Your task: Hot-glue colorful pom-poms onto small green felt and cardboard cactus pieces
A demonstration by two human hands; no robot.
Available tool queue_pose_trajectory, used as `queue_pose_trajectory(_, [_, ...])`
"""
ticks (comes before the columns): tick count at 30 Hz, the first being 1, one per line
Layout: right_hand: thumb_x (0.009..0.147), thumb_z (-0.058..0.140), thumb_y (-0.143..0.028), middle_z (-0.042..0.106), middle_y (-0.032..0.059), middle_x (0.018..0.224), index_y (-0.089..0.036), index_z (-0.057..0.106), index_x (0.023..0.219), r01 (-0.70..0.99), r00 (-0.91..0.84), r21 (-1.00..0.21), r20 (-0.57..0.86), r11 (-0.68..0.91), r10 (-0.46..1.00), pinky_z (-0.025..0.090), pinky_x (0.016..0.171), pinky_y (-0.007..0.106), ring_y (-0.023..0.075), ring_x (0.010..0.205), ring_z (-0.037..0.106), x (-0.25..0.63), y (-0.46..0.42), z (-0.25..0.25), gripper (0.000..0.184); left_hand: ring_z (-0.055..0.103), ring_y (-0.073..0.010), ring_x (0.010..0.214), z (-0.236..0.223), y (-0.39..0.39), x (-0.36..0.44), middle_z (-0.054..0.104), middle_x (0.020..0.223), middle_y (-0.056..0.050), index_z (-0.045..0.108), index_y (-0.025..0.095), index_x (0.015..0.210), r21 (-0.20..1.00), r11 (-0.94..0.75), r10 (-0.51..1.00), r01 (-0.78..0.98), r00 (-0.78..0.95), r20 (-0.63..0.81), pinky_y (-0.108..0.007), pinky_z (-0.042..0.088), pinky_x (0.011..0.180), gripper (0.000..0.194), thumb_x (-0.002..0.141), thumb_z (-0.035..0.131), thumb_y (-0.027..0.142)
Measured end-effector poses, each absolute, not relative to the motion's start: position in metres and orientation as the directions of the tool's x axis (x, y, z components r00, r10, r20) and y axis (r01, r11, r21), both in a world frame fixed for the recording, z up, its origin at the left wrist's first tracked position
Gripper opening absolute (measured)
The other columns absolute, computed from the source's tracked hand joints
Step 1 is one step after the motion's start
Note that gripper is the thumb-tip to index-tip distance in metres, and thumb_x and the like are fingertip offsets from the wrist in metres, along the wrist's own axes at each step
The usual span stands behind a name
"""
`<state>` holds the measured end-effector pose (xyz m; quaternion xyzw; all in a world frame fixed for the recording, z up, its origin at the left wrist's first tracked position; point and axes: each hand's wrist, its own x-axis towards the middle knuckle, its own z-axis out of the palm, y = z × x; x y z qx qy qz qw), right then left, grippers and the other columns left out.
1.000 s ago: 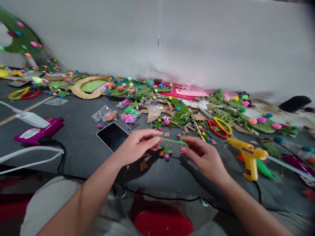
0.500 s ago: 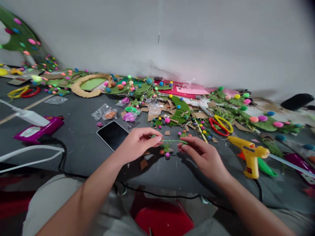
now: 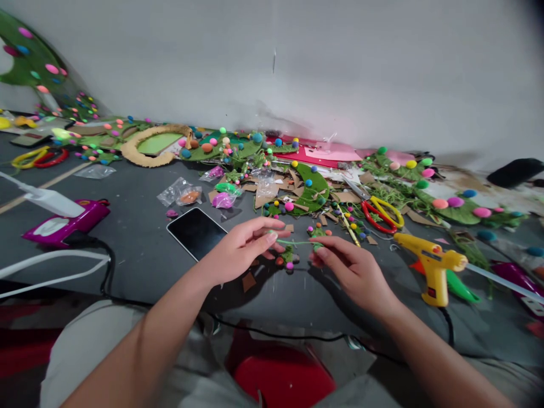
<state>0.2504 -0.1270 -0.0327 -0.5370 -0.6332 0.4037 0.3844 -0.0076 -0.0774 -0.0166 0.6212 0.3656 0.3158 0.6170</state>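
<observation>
A thin green strand runs between my two hands, above the grey table. My left hand pinches its left end between thumb and fingers. At the other end, the fingertips of my right hand are closed on the strand. Below the strand lies a small green piece with coloured balls, one of them a magenta ball. Left of my left hand rests a phone with a dark screen. To the right of my right hand stands a yellow glue gun with a clear glue stick in its back.
Red-and-yellow scissors and a gold pencil lie behind my right hand. Cardboard scraps, small plastic bags and a green felt crescent cover the middle. A purple device with a white plug sits left. A black cord hangs along the front edge.
The fingers of my left hand have spread and lifted slightly, and the strand looks slacker. My right hand keeps nearly the same place.
</observation>
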Motion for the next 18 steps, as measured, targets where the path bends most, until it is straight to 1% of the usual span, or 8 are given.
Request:
queue_pose_trajectory(2, [0.094,0.066,-0.048,0.073,0.0004,0.078,-0.023,0.076,0.102,0.389,-0.108,-0.916,0.057,0.094,0.993,0.055,0.067,0.026,0.0145,0.07,0.068,0.251,-0.126,-0.034,0.028,0.073,-0.0111,0.09,-0.015,-0.078,-0.008,0.072,0.129,-0.007,0.064,0.019,0.122,0.993,-0.022,0.853,0.116,0.52,-0.042,-0.019,0.056,0.071,0.03,0.101,0.06,0.041])
queue_pose_trajectory(3, [0.09,0.071,-0.049,0.072,-0.0002,0.076,-0.023,0.076,0.097,0.406,-0.088,-0.908,0.076,0.105,0.993,0.054,0.066,0.025,0.014,0.069,0.066,0.251,-0.126,-0.034,0.027,0.072,-0.0096,0.086,-0.014,-0.078,-0.008,0.073,0.123,-0.007,0.066,0.018,0.118,0.989,-0.041,0.857,0.144,0.513,-0.039,-0.018,0.055,0.069,0.027,0.101,0.06,0.04])
queue_pose_trajectory(6, [0.082,0.081,-0.044,0.074,0.0001,0.084,-0.023,0.074,0.093,0.411,-0.056,-0.9,0.137,0.148,0.989,0.055,0.072,0.025,0.0142,0.076,0.067,0.249,-0.125,-0.035,0.025,0.071,-0.0104,0.083,-0.013,-0.078,-0.007,0.077,0.106,-0.005,0.072,0.017,0.11,0.984,-0.036,0.866,0.173,0.497,-0.056,-0.018,0.054,0.069,0.026,0.096,0.068,0.039])
queue_pose_trajectory(8, [0.085,0.079,-0.04,0.075,0.001,0.094,-0.024,0.073,0.099,0.388,-0.075,-0.907,0.146,0.164,0.986,0.056,0.079,0.025,0.0149,0.084,0.07,0.247,-0.125,-0.035,0.023,0.072,-0.0124,0.084,-0.014,-0.078,-0.007,0.078,0.097,-0.004,0.074,0.018,0.111,0.987,0.005,0.868,0.158,0.49,-0.083,-0.019,0.056,0.071,0.029,0.091,0.075,0.039])
queue_pose_trajectory(11, [0.093,0.07,-0.036,0.075,0.0025,0.109,-0.025,0.071,0.112,0.391,-0.112,-0.902,0.152,0.184,0.982,0.056,0.09,0.028,0.0163,0.098,0.071,0.245,-0.125,-0.033,0.022,0.072,-0.0122,0.086,-0.018,-0.078,-0.005,0.077,0.102,-0.004,0.076,0.019,0.112,0.993,0.01,0.866,0.119,0.495,-0.068,-0.02,0.057,0.075,0.033,0.085,0.082,0.036])
queue_pose_trajectory(13, [0.097,0.063,-0.037,0.076,0.0028,0.11,-0.026,0.071,0.119,0.426,-0.13,-0.884,0.149,0.191,0.98,0.055,0.091,0.03,0.0167,0.097,0.072,0.245,-0.125,-0.031,0.025,0.072,-0.0119,0.089,-0.02,-0.078,-0.004,0.074,0.112,-0.003,0.076,0.02,0.112,0.996,-0.015,0.859,0.084,0.511,-0.031,-0.02,0.057,0.079,0.033,0.082,0.084,0.032])
queue_pose_trajectory(15, [0.099,0.06,-0.04,0.077,0.0019,0.1,-0.026,0.073,0.116,0.47,-0.152,-0.859,0.148,0.203,0.977,0.055,0.084,0.03,0.0163,0.087,0.071,0.245,-0.125,-0.03,0.025,0.073,-0.0132,0.093,-0.022,-0.078,-0.003,0.072,0.115,-0.003,0.076,0.021,0.113,0.998,-0.011,0.842,0.065,0.539,-0.026,-0.022,0.058,0.083,0.034,0.081,0.084,0.029])
queue_pose_trajectory(18, [0.092,0.07,-0.043,0.075,0.0,0.086,-0.025,0.076,0.1,0.488,-0.152,-0.843,0.172,0.226,0.973,0.054,0.074,0.028,0.0154,0.077,0.067,0.243,-0.125,-0.03,0.021,0.074,-0.0159,0.095,-0.023,-0.08,-0.003,0.074,0.112,-0.003,0.076,0.021,0.116,0.996,0.024,0.831,0.092,0.552,-0.071,-0.025,0.059,0.084,0.036,0.082,0.084,0.031])
